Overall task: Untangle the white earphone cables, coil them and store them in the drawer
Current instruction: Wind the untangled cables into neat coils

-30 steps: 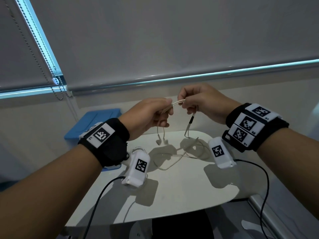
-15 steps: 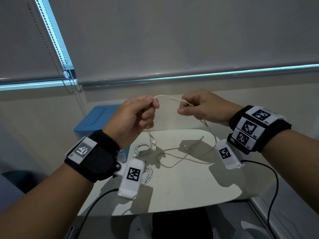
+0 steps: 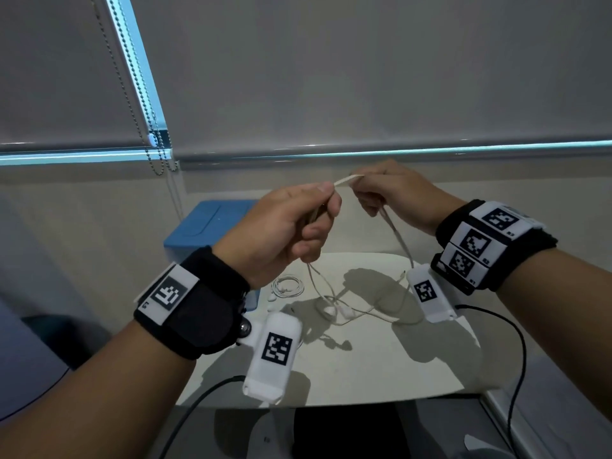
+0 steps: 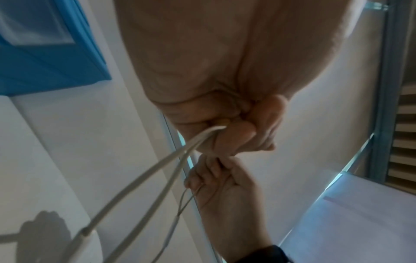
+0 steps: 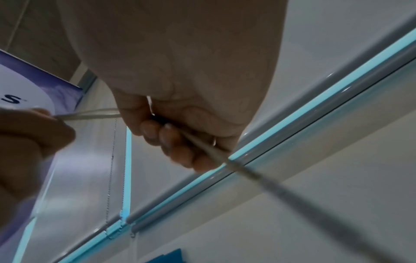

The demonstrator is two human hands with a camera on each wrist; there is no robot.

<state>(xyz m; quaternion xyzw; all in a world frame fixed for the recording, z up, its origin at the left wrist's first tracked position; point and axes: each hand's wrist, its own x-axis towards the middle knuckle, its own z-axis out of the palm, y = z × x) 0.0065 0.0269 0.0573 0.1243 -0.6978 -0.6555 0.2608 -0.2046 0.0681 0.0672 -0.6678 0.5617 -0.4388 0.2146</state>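
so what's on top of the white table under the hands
A small coiled white earphone cable, loose white cable strands with earbuds and hand shadows lie on the white table; wrist cameras hide parts.

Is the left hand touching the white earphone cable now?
Touching. In the left wrist view, the left hand pinches the white earphone cable, whose strands emerge directly from its curled fingers.

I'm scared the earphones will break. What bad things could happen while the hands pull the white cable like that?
The left hand and right hand each pinch the white earphone cable, stretched short between them. A hard tug might tighten the tangle lying on the white table. The hanging strands could also drag the earbuds off it, or snag the coiled earphones nearby.
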